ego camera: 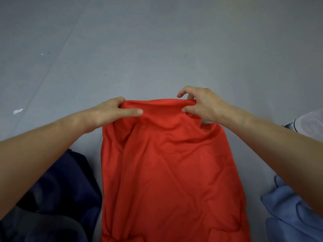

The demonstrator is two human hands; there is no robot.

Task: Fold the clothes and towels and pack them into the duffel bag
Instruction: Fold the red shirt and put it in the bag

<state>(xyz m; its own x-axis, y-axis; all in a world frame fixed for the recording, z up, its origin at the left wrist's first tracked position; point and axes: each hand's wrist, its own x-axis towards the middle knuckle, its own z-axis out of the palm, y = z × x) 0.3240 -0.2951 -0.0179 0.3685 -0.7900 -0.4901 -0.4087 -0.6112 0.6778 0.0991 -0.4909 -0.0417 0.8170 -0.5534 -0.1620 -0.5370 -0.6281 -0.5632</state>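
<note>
A red garment (171, 172) hangs in front of me, held up by its top edge over the grey floor. My left hand (111, 110) pinches the left end of that edge, its thumb lying across the cloth. At the right end my right hand (201, 103) grips the same edge with bent fingers. The cloth drapes down in soft folds and runs out of the frame at the bottom. No duffel bag is clearly visible.
A dark navy fabric heap (66, 198) lies at lower left under my left arm. Light blue cloth (293, 215) lies at lower right. A whitish-grey item (307, 123) sits at the right edge. Grey floor (157, 49) stretches ahead, with a paper scrap (18, 111).
</note>
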